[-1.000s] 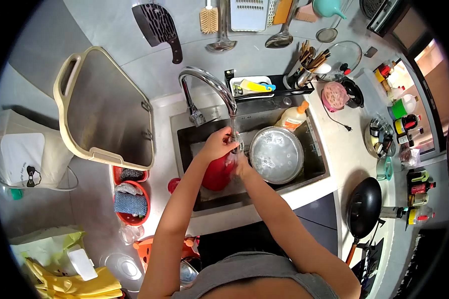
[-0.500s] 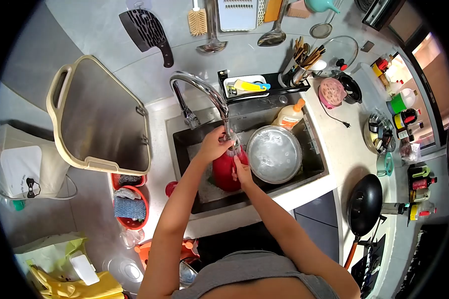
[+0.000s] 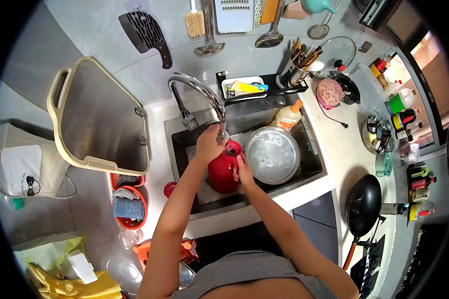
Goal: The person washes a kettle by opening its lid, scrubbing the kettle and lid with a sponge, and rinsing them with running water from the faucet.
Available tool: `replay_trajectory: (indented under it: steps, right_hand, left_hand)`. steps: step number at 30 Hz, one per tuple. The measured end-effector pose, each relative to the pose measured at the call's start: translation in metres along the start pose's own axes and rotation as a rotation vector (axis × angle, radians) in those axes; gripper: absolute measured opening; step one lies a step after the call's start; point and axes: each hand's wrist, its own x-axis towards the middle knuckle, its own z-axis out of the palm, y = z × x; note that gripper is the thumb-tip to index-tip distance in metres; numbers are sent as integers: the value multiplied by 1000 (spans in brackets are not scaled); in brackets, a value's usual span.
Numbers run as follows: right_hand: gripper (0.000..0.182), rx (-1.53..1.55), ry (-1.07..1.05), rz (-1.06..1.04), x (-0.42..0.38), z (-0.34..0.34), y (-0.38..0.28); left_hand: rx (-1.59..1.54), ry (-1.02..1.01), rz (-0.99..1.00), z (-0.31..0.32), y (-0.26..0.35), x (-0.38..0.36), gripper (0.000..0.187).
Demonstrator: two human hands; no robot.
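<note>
A red jug (image 3: pixel 223 174) stands in the dark sink (image 3: pixel 184 154), tilted slightly, with its round dark mouth facing up. My right hand (image 3: pixel 243 173) is closed around the jug's handle on its right side. Up at the end of the chrome faucet (image 3: pixel 197 79), my left hand (image 3: pixel 209 144) has its fingers closed about the spout tip, close to the jug's mouth. Part of those fingers is hidden behind the hand. Right of the jug sits a round metal pot (image 3: pixel 273 155) of cloudy, bubbly water. A red lid-like piece (image 3: pixel 170 189) lies at the sink's left edge.
An orange-capped bottle (image 3: pixel 287 115) stands in the sink's back right corner. Behind is a black rack (image 3: pixel 259 94) with a utensil holder (image 3: pixel 290 77). A cutting board (image 3: pixel 100 114) leans at left; a black wok (image 3: pixel 364 205) is at right.
My left hand has shifted from the jug's mouth toward the spout. The jug's mouth now shows beside the spout, where water and fingers covered it before.
</note>
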Motion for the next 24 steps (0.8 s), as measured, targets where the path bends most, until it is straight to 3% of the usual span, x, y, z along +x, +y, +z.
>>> replay_trajectory:
  steps: [4, 10, 24]
  right_hand:
    - [51, 68, -9, 4, 3, -2, 1]
    - [51, -104, -25, -30, 3, 6, 14]
    - [49, -85, 0, -42, 0, 9, 5]
  left_hand:
    - [-315, -275, -175, -13, -4, -4, 30]
    - [-239, -275, -160, -6, 0, 0, 31]
    - [-230, -308, -192, -7, 1, 2, 32]
